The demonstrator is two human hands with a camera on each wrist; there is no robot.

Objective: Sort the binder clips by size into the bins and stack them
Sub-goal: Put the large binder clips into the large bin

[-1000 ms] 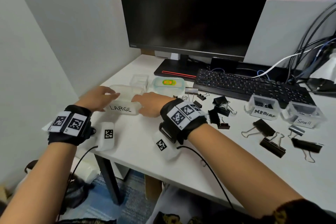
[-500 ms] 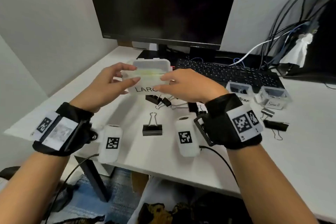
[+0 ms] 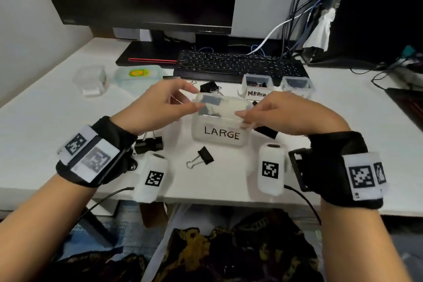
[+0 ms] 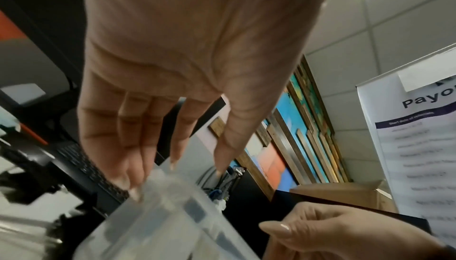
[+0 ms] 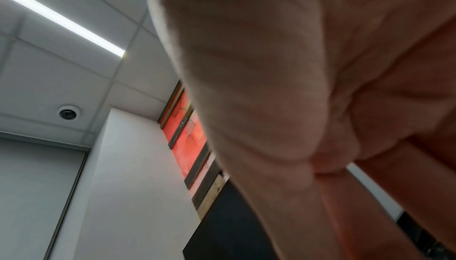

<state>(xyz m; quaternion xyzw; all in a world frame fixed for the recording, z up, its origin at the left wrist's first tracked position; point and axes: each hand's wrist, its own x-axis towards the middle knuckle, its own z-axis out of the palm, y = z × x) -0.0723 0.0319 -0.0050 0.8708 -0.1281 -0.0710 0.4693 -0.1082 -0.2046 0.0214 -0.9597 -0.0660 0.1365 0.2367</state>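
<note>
The translucent LARGE bin (image 3: 221, 133) sits low at the middle of the white desk (image 3: 45, 126), with dark binder clips (image 3: 210, 102) showing inside it. My left hand (image 3: 176, 101) pinches its left rim between thumb and fingers. My right hand (image 3: 267, 113) grips the right rim, thumb on the front edge. In the left wrist view the left fingertips (image 4: 133, 188) touch the bin (image 4: 160, 215). Loose black clips lie around it: one in front (image 3: 201, 157), one by my left wrist (image 3: 150, 144), one behind (image 3: 209, 86). The MEDIUM bin (image 3: 257, 92) and the small bin (image 3: 296, 87) stand behind right.
A black keyboard (image 3: 238, 67) and a monitor stand (image 3: 146, 57) fill the back. A clear box (image 3: 91, 79) and a blue-lidded box (image 3: 138, 73) sit back left. Cables (image 3: 297, 18) hang at the back right. The desk's front edge is under my wrists.
Both hands lifted the LARGE bin from the desk's left side, carried it right and lowered it to the middle among the loose clips. The head view shifted too.
</note>
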